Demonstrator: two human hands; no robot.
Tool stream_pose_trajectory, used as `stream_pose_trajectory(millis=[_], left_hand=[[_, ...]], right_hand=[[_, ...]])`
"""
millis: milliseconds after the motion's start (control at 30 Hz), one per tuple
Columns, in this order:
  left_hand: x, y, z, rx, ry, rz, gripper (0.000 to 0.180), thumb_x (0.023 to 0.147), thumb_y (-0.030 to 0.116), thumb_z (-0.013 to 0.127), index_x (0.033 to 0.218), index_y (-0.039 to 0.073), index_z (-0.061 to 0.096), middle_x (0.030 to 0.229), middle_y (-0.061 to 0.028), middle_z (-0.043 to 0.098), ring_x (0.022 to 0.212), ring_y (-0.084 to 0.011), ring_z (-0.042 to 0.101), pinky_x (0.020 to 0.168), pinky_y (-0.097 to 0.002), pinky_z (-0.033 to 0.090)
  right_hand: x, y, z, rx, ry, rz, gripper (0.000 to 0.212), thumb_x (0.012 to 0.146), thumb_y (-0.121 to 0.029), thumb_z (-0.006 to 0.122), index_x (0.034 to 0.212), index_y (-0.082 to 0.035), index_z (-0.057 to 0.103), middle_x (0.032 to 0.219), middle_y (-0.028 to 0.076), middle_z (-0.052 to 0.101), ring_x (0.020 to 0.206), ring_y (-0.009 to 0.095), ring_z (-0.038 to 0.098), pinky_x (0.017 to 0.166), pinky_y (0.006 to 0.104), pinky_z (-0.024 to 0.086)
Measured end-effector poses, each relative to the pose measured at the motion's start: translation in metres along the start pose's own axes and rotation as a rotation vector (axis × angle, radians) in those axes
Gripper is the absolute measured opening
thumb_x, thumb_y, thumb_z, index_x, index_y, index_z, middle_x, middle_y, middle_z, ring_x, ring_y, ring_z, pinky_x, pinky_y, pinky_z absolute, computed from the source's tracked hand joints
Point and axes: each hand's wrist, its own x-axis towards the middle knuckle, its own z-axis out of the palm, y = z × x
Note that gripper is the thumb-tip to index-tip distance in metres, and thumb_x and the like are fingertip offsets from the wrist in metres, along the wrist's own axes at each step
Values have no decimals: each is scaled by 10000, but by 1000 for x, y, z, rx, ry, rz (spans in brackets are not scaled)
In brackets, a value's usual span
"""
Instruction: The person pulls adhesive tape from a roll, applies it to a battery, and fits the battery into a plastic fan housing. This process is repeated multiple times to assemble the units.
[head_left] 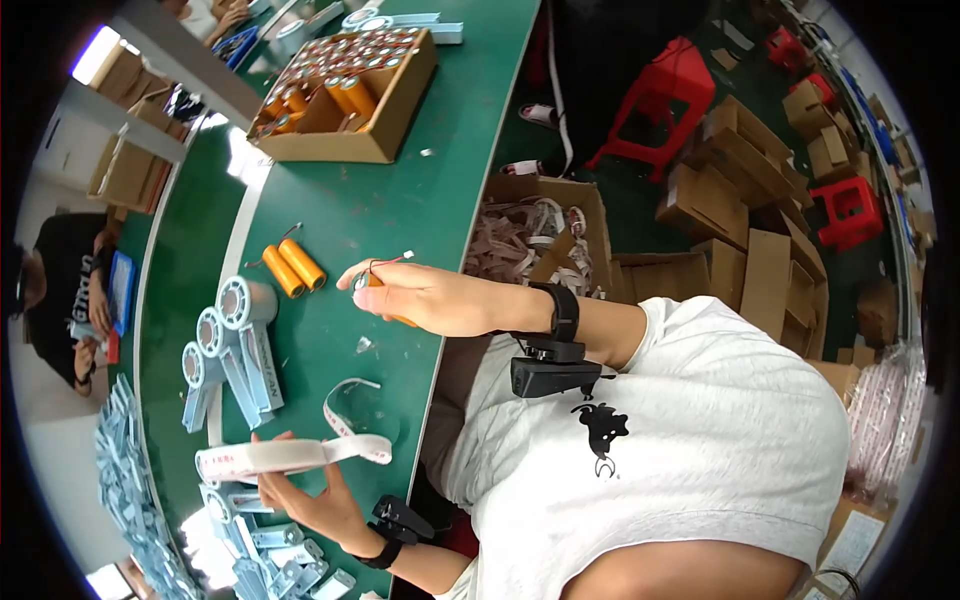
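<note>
My right hand (425, 297), the upper one in the head view, is closed round an orange cylindrical battery (403, 321). Most of the battery is hidden by the fingers; thin red wires with a small white connector (407, 255) stick out past them. Lower down, my left hand (318, 508) grips a roll of white tape (262, 457) with red print. Its loose end (335, 408) curls up over the green table. Two more orange batteries (294, 267) lie side by side near my right hand. Several light-blue plastic fan housings (248, 302) stand beyond the tape.
A cardboard box (335, 148) full of orange batteries sits on the green table (470, 110). Blue plastic parts (290, 560) are heaped near my left hand. Beside the table stand a carton of scraps (595, 215) and a red stool (665, 95). Across from me, a co-worker (75, 270) handles parts.
</note>
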Motion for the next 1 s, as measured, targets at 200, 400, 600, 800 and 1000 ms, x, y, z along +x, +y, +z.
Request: stream_pose_trajectory(millis=[200,400,600,800,1000], left_hand=[[-13,-5,9,31,6,-35,647,637,136,734,1167,-69,425,1127,-170,525,1080,-317,443,902,-414,256],[-15,-4,10,17,-7,-29,625,634,113,723,1159,-70,438,1165,-192,499,1135,-312,415,923,-417,250],[-15,-1,18,87,-75,-25,624,620,87,699,1162,-78,438,1149,-190,504,1137,-303,418,919,-428,244],[-15,21,19,55,5,-322,626,647,120,683,1180,-85,427,1133,-179,502,1012,-323,439,902,-382,272],[-6,41,21,-12,23,-453,619,682,159,680,1190,-83,422,1112,-188,497,920,-317,438,890,-348,292]], right_hand=[[14,-20,39,-209,-288,-178,248,848,-170,548,962,47,588,791,81,507,663,161,479,619,287,401],[22,-15,70,-324,-256,-574,218,788,-109,590,926,59,584,845,136,530,725,240,524,649,309,423],[30,6,79,-449,-205,-540,201,794,-89,577,920,68,564,853,135,514,770,250,524,692,319,427],[38,9,81,-234,-49,-464,202,820,-76,549,959,67,515,873,132,497,773,258,516,730,325,424],[56,16,79,-161,-23,-488,193,864,-109,525,966,51,490,908,105,537,821,193,534,747,296,429]])
